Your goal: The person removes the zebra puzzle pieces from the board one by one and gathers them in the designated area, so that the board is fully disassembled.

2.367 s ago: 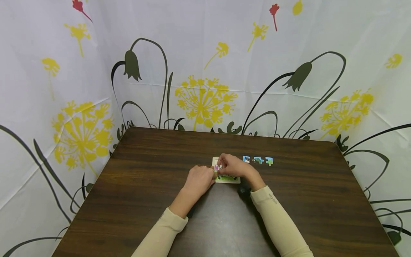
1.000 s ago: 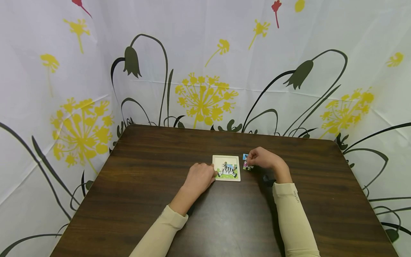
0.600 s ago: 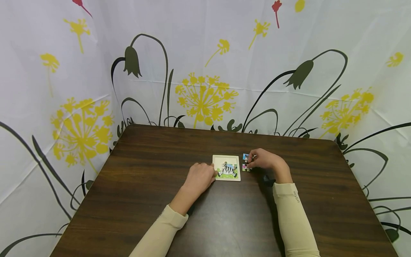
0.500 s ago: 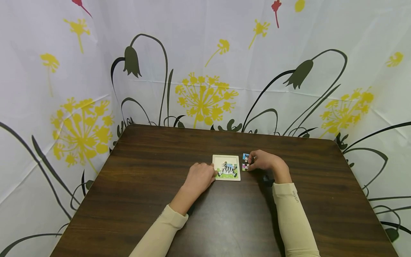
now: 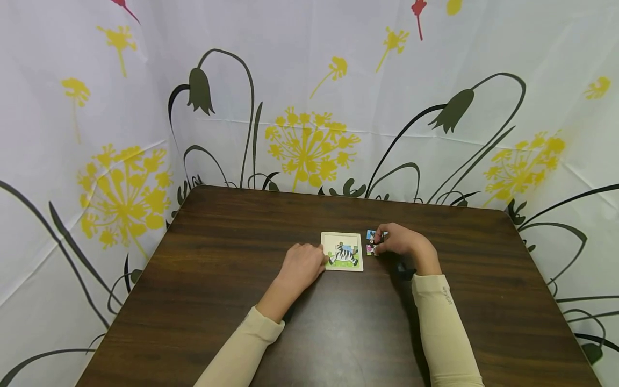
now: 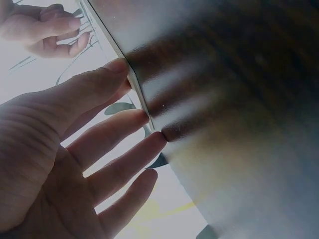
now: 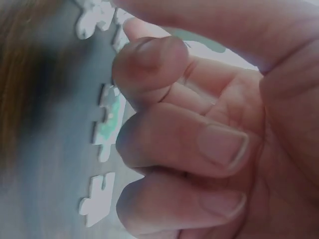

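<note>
The left hand [image 5: 303, 266], fingers nearly straight, touches the left edge of a square, pale wooden zebra-puzzle tray [image 5: 338, 240]. Right of the tray, the right hand [image 5: 400, 239] curls beside a small pink-printed jigsaw piece [image 5: 369, 250]; whether it pinches it is hard to tell. A washed-out, green-printed jigsaw piece [image 7: 110, 119] shows only from the right wrist.

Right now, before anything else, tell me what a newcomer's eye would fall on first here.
Probably the large yellow flower print on the white curtain behind the dark table. Next, the pale puzzle tray with its zebra picture, far side of the table, the left hand at its left edge. Then the right hand, at the loose pieces to the tray's right.
</note>
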`<state>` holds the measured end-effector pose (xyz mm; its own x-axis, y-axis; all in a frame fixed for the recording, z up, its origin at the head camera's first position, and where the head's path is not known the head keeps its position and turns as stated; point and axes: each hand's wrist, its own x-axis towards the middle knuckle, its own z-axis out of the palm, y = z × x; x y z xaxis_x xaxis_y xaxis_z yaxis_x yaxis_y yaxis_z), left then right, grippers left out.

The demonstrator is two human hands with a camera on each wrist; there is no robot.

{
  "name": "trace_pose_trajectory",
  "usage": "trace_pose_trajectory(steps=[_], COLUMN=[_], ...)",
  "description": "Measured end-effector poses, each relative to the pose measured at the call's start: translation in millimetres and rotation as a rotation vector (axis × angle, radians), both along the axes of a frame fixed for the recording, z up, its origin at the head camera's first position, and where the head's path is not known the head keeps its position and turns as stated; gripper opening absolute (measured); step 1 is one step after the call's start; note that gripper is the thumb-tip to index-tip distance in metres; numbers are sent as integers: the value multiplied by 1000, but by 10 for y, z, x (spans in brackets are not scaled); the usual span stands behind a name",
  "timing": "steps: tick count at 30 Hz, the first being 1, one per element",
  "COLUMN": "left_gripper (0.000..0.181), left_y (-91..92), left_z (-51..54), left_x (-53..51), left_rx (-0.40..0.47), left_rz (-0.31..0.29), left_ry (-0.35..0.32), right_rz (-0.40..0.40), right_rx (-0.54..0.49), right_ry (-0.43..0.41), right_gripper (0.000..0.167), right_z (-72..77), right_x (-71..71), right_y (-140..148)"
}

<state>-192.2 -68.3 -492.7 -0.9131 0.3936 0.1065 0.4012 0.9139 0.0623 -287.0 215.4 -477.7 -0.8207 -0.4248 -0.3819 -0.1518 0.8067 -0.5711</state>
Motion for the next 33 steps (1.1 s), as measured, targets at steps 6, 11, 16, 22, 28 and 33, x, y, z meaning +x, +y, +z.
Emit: trace_pose_trajectory(steps=[6, 11, 16, 22, 28, 33], left_gripper=[38, 37, 38, 33, 33, 37], left_y=[-5, -12, -11, -8, -8, -8], left_z=[8, -7, -17, -14, -8, -1], left_x=[11, 9, -1, -10, -12, -14], left_rx=[5, -5, -19, -21, -25, -23], left_rz=[-2, -16, -23, -27, -30, -26], left_ry=[-5, 8, 10, -10, -28, -28], right_rz=[38, 62, 105, 108, 109, 100], right_rx=[-56, -70, -68, -75, -105, -118], right_ry=[34, 58, 63, 33, 9, 0], right_gripper=[16, 24, 38, 39, 36, 35], right_z=[36, 24, -39, -101, -141, -154], right_x=[14, 64, 101, 133, 123, 113], right_y=[-97, -343, -575, -699, -746, -753])
